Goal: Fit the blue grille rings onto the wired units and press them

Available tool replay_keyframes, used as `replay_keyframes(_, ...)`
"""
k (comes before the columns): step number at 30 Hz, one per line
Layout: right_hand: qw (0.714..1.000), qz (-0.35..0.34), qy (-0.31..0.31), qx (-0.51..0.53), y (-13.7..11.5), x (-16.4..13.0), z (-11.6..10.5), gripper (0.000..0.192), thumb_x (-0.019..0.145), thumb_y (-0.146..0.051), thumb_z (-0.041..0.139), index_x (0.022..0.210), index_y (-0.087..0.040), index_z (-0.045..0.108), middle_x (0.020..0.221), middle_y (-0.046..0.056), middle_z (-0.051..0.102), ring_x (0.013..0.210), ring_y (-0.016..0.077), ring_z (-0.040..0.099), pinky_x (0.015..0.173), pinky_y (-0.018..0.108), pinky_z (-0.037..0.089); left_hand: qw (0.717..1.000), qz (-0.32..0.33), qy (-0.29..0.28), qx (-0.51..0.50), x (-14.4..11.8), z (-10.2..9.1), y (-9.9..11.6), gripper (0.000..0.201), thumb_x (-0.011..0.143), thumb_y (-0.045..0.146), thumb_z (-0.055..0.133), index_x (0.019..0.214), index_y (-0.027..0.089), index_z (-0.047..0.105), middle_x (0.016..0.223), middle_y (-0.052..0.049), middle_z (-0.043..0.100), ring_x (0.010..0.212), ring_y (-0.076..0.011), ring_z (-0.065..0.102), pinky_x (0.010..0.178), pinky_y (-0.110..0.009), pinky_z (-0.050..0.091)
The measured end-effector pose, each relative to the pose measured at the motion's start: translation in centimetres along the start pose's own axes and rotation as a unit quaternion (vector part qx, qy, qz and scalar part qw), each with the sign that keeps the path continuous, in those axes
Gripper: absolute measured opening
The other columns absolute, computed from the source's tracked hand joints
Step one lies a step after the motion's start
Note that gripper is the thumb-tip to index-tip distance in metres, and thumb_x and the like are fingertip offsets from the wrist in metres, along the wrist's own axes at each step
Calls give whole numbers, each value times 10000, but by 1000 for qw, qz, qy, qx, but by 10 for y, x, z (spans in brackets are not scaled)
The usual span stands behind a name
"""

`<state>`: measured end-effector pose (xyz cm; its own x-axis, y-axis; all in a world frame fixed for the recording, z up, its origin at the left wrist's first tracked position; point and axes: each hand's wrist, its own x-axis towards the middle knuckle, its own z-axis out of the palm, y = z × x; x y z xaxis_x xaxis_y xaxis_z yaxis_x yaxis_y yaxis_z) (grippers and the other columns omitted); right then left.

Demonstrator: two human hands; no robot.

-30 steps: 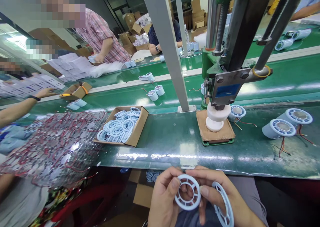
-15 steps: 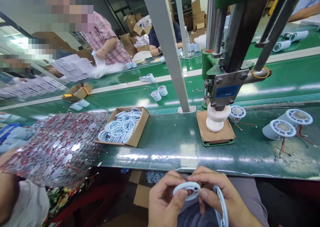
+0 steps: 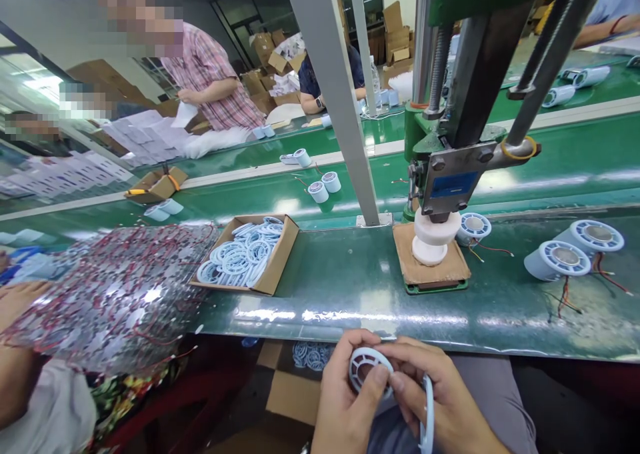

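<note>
Green conveyor belt (image 3: 340, 277) runs across the whole workstation, with a hand press (image 3: 440, 174) planted on it, so I'll place everything off that press. Its white pressing head (image 3: 434, 231) sits on a brown pad (image 3: 430, 262) right under the ram. Well left of the press there's an open cardboard box (image 3: 273, 274) full of pale blue grille rings, and further left a messy heap of red-wired parts (image 3: 110, 287). Just right of the press is one small fan housing (image 3: 473, 226), and further right two more housings (image 3: 575, 251) lying on their sides with wires trailing.

Down below the press, off the near edge of the belt over the lap, both hands are working one grille ring (image 3: 369, 369). Left hand (image 3: 345, 401) pinches it, thumb on the face and fingers curled behind. Right hand (image 3: 440, 401) pinches the same ring's right edge with thumb and forefinger, while its other fingers grip a second ring (image 3: 427, 414) held edge-on.

My take on doing this bit well: keep the pinch on the outer rim, not the thin spokes, since those look easy to bend. Turn the ring flat toward you to check the face, and keep the spare ring tucked so it doesn't slip.

Other people are working on the far side of the press.
</note>
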<state>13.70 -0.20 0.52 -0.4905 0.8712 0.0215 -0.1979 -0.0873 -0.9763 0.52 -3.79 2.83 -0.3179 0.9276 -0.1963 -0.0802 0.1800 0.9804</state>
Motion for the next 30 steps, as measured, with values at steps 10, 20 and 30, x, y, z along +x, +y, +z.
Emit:
replay_keyframes(10, 999, -38, -28, -2, 16, 1, 10, 381, 933, -479, 577, 1110, -183, 739, 787, 4, 492, 428, 2, 417, 384, 126, 359, 996, 25, 83, 33, 7, 3, -11, 393, 638, 512, 817, 697, 180, 615, 566, 50, 528, 513, -98, 443, 510, -204, 366)
replay_keyframes(20, 867, -82, 358, -338, -80, 4, -131, 293, 893, -396, 613, 1122, -232, 693, 784, 40, 627, 497, 112, 489, 431, 224, 401, 995, -9, 71, -73, 20, 0, -6, 342, 751, 489, 761, 729, 187, 602, 481, 9, 641, 452, -141, 577, 507, -226, 460)
replay_keyframes(30, 689, 114, -35, -715, -80, 43, -185, 229, 798, -48, 606, 833, -239, 726, 858, 20, 748, 796, 162, 725, 694, 225, 497, 990, -66, 17, -123, 36, -6, -13, 463, 770, 619, 714, 758, 174, 587, 435, 11, 607, 364, -110, 519, 399, -187, 400)
